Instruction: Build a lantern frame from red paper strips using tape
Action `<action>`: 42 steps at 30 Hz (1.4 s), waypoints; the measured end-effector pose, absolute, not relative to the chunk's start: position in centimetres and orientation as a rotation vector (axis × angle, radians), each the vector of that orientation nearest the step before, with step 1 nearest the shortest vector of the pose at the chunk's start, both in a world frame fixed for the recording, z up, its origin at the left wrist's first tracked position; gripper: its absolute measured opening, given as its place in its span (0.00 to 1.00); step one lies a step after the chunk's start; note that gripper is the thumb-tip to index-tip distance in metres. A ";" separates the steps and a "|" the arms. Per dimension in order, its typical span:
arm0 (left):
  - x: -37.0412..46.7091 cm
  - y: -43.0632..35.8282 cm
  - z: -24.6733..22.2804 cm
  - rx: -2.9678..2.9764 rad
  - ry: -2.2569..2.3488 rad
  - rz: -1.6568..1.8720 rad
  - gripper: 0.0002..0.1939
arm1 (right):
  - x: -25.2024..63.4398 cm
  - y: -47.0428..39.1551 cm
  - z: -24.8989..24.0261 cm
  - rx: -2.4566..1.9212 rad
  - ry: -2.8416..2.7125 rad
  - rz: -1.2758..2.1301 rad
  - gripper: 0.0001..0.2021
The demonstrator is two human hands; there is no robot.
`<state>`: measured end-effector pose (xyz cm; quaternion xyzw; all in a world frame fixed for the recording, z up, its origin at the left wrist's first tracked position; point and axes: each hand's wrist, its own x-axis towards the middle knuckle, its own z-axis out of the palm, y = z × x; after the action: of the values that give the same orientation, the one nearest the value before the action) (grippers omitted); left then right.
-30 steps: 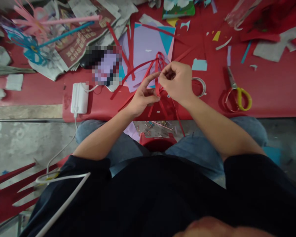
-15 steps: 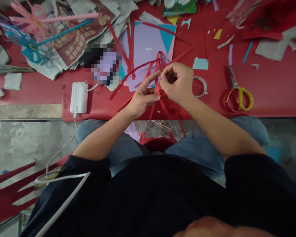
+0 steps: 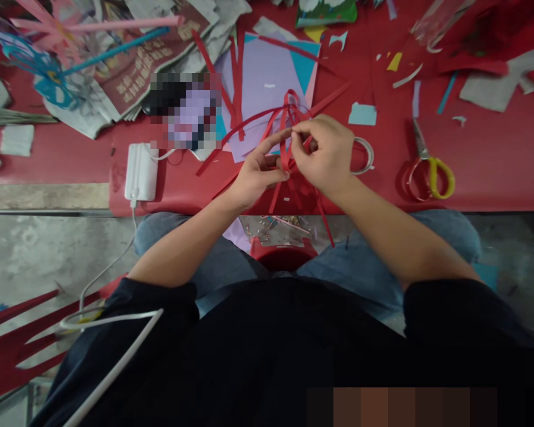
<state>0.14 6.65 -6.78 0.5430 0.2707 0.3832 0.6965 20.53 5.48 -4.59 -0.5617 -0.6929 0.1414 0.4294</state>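
Observation:
Between my hands, just above the table's near edge, is a cluster of looped red paper strips [image 3: 285,151] with loose ends sticking out on several sides. My left hand [image 3: 261,172] grips it from the left, thumb low and index finger stretched up along the loop. From the right, my right hand [image 3: 324,151] pinches at the top of the cluster, its fingertips meeting the left index fingertip. What exactly lies in that pinch is partly hidden by the fingers. Behind the strips lie lilac paper sheets [image 3: 267,71] over blue and pink ones.
On the red table [image 3: 493,160] lie yellow-handled scissors [image 3: 431,166] and a roll of tape [image 3: 365,155] to the right. A white power bank [image 3: 141,172] with a cable sits left. Newspapers [image 3: 137,71] and a blue paper flower [image 3: 53,83] are at the upper left.
My right hand's fingertips have come slightly lower and closer to the left index fingertip. The left hand keeps its hold on the red strips. The view has shifted slightly.

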 end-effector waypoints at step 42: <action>0.2 6.8 -6.6 1.230 0.662 0.851 0.35 | 21.1 5.0 -4.4 -1.343 -1.829 0.242 0.17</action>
<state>0.23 6.81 -6.62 0.5486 0.2954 0.3795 0.6839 21.14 5.04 -4.45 -0.5351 -0.7286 0.0965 0.4165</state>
